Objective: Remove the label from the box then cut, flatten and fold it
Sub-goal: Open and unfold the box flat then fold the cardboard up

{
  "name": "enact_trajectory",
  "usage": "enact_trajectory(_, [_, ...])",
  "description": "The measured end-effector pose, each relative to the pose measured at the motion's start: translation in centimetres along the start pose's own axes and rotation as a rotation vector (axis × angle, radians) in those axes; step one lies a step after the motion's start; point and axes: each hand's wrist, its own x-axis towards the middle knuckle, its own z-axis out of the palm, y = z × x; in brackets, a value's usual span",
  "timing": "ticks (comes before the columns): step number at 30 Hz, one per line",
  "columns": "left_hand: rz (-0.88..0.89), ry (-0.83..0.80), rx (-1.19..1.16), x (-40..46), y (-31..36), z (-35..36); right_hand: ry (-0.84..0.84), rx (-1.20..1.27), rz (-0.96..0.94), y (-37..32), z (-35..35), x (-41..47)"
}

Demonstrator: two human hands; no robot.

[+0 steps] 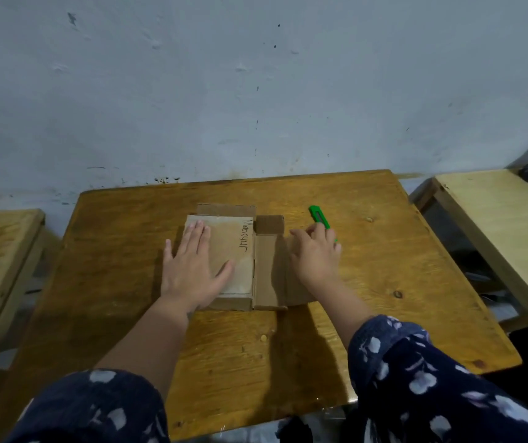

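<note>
Sleeves (432, 378) nearest me; my left hand (192, 266) presses flat, fingers spread, on the box (240, 263); right hand (315, 251) curls around the green cutter (319, 218) on the bench (384, 251).

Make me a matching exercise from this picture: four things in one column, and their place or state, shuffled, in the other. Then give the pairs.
Things:
1. left hand
2. right hand
3. green cutter
4. cardboard box

Place or state:
A. opened out, lying on the wooden table
B. pressed flat on the panel with handwriting
C. partly under fingers, to the right of the box
D. fingers curled over the cutter's near end

Pairs: 1-B, 2-D, 3-C, 4-A
</note>
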Motion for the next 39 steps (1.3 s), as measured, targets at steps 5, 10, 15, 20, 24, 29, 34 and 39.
enact_trajectory(5, [-0.002,-0.007,0.008,-0.4,0.3,-0.3,-0.065,-0.011,-0.205,-3.7,-1.1,4.6])
enact_trajectory(10, [-0.012,-0.018,-0.015,-0.2,0.3,-0.4,-0.168,0.102,-0.126,-4.9,-1.2,6.1])
enact_trajectory(15, [0.069,0.003,0.013,0.6,-0.2,-1.6,-0.108,0.244,0.011,-2.8,-1.8,5.1])
enact_trajectory(20, [-0.02,0.039,0.033,1.7,0.0,-2.0,-0.072,0.451,0.242,0.0,-1.6,2.2])
enact_trajectory(24, [-0.085,0.015,-0.102,-0.4,0.0,-1.4,-0.065,0.55,0.351,0.6,-1.2,-1.0])
enact_trajectory(29, [-0.149,0.02,-0.306,-4.2,-1.3,-0.6,-0.009,0.628,0.543,-0.4,-0.3,-5.8])
enact_trajectory(34, [-0.084,-0.057,-0.511,-6.5,-3.0,-0.3,0.003,0.702,0.557,-1.2,0.0,-9.7])
enact_trajectory(39, [-0.065,-0.101,-0.592,-6.9,-3.7,-0.6,0.222,0.279,0.009,-1.7,-0.5,-11.1])
